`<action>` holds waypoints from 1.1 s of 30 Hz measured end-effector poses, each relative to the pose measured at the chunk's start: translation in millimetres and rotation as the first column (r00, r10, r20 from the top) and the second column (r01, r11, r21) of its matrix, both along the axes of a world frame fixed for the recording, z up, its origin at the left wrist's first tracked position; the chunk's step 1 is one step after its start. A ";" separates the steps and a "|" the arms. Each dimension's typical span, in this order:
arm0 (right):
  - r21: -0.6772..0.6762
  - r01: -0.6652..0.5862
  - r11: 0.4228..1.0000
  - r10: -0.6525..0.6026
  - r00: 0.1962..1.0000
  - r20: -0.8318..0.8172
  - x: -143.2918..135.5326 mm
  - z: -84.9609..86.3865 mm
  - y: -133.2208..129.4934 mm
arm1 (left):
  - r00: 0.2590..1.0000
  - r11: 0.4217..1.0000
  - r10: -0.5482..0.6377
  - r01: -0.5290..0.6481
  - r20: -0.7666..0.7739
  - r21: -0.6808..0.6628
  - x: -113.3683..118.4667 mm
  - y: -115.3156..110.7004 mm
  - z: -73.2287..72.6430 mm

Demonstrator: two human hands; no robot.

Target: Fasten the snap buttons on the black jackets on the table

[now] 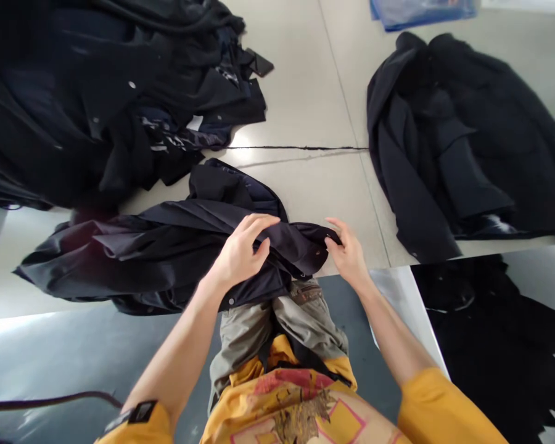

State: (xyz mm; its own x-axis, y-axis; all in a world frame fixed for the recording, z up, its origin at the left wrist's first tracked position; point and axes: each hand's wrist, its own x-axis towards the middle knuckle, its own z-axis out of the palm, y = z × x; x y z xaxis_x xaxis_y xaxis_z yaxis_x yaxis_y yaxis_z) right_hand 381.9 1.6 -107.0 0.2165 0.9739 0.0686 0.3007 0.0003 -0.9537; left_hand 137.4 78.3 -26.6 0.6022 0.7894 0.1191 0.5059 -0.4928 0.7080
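Well, the pale bench (314, 191) spreads widest before me, a dark crack running across it just beyond the middle; at ten o'clock on it lies a heap of dark garments (111, 92), loosely piled; the dark garment (166, 237) I am handling lies bunched at the bench's near edge, from the centre out towards nine o'clock, with part of it hanging close to my lap; at two o'clock a black jacket (472, 142) lies spread and well apart from it; at one o'clock, on the far side, sits a blue plastic packet (425, 12); my left hand (245, 253) is over the garment's middle, thumb and forefinger parted, pinching nothing that I can see; my right hand (346, 250) is at its three o'clock end, cloth between finger and thumb, though I cannot tell if they truly grip; smallest, a round snap (232, 301) shows low on the garment at seven o'clock; I judge the step in hand to be straightening out that end; the next move calls for a sure pinch on its edge, the left steadying the folds.
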 end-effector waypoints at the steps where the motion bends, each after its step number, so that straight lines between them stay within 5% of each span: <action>1: 0.019 -0.007 1.000 0.007 1.000 0.023 1.3 2.6 2.9 | 0.997 0.999 -0.039 0.041 -0.064 0.019 2.0 12.4 -7.2; 5: 0.143 -0.119 0.983 0.088 0.975 0.206 5.1 28.3 19.8 | 0.967 0.985 -0.160 0.144 -0.197 -0.096 14.2 42.0 -14.0; 9: 0.331 -0.293 0.897 0.167 0.918 0.361 -0.2 65.8 43.1 | 0.960 0.947 -0.243 0.203 -0.143 -0.247 27.2 53.2 13.0; 12: 0.445 -0.163 0.880 0.015 0.948 0.317 -9.0 80.7 56.0 | 0.988 0.967 -0.154 0.153 0.011 -0.202 30.6 59.6 31.9; 15: 0.401 0.020 0.916 -0.077 0.989 0.127 -17.4 74.6 57.4 | 0.966 0.992 0.046 -0.013 0.256 -0.127 28.5 65.5 35.3; 19: 0.282 0.002 0.959 -0.003 1.000 0.005 -26.7 56.5 47.5 | 0.857 0.979 0.201 -0.160 0.475 -0.125 26.4 74.4 18.1; 23: 0.309 -0.053 0.950 -0.006 0.982 0.187 -34.0 53.2 43.2 | 0.866 0.975 0.212 -0.156 0.452 -0.158 33.1 81.9 -10.5; 27: 0.377 -0.103 0.920 -0.096 0.876 0.473 -37.7 50.3 49.6 | 0.812 0.933 0.352 -0.263 0.465 -0.248 46.5 84.6 -31.3; 30: 0.313 -0.244 0.918 0.047 0.850 0.525 -36.4 43.9 56.0 | 0.798 0.905 0.382 -0.220 0.466 -0.365 51.5 87.5 -30.7; 33: 0.256 -0.246 0.935 0.149 0.926 0.346 -31.4 41.7 59.2 | 0.855 0.887 0.294 -0.078 0.427 -0.454 47.0 96.0 -18.7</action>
State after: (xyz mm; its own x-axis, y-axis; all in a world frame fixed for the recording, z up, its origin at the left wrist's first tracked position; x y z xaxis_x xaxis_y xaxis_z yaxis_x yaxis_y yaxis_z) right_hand 350.6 60.8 -65.3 -0.0588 0.9207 0.3859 0.5507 0.3524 -0.7567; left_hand 184.4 174.3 -45.3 0.3923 0.9198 -0.0083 0.1083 -0.0372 0.9934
